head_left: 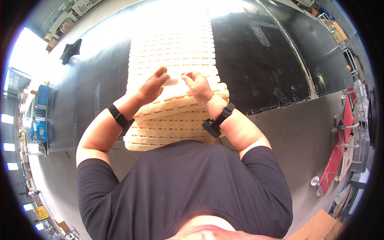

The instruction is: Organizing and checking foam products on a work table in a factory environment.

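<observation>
A long cream slotted foam pad point(172, 52) runs away from me over the black table, its near end folded or stacked in thick layers at the table's front edge. Above it, my left hand point(154, 85) is closed, fingers curled and thumb side toward the middle. Close by on the right, my right hand point(197, 85) is pinched, its thumb and forefinger pointing at the left hand. A small pale strip point(172, 82) shows between the hands; glare blurs it, and I cannot tell its kind or which fingers hold it. Both wrists wear black straps.
The black table point(256, 72) has clear tape pieces stuck on it. A dark cloth point(71, 52) lies toward its far left edge. Blue boxes point(41, 112) stand at the left, a red cart point(336, 156) at the right, and a cardboard box point(320, 226) at the lower right.
</observation>
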`<state>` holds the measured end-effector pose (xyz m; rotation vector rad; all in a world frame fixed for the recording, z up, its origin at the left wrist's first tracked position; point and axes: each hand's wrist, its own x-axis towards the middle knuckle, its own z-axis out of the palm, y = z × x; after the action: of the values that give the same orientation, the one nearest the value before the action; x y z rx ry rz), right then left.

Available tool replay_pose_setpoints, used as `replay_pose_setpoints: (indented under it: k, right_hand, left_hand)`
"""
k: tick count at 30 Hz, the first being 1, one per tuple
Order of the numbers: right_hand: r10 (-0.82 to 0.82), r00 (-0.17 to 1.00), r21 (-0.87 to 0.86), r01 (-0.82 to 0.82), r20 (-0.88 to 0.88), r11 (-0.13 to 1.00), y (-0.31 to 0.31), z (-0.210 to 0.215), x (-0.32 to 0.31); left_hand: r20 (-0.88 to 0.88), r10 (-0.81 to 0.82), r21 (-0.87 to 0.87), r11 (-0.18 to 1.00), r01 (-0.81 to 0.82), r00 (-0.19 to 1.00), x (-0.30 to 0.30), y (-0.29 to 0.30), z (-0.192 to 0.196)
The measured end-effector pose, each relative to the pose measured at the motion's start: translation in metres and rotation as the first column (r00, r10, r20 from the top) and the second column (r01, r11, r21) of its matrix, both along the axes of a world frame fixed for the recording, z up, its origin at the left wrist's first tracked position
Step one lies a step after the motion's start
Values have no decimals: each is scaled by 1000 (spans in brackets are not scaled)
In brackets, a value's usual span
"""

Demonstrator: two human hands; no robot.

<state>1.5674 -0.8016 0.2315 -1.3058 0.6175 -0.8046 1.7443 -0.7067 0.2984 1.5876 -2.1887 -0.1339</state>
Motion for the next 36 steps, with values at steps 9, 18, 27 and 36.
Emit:
replay_pose_setpoints:
  k: [9, 18, 27, 36]
  right_hand:
    - [0, 1000, -80, -1, -21, 997, 0, -6, 0]
    - [215, 970, 74, -223, 112, 972, 2, 3, -13]
    - [249, 964, 98, -240, -95, 966, -9, 17, -7]
    - [246, 954, 13, -247, -170, 969, -3, 12, -3]
  left_hand:
    - [-51, -19, 7, 1000, 20, 999, -2, -2, -7]
    - [-436, 609, 500, 776, -384, 663, 39, -24, -10]
    - [-682, 551, 619, 785, -20, 481, 23, -20, 5]
    - [-747, 573, 653, 726, 215, 336, 19, -26, 31]
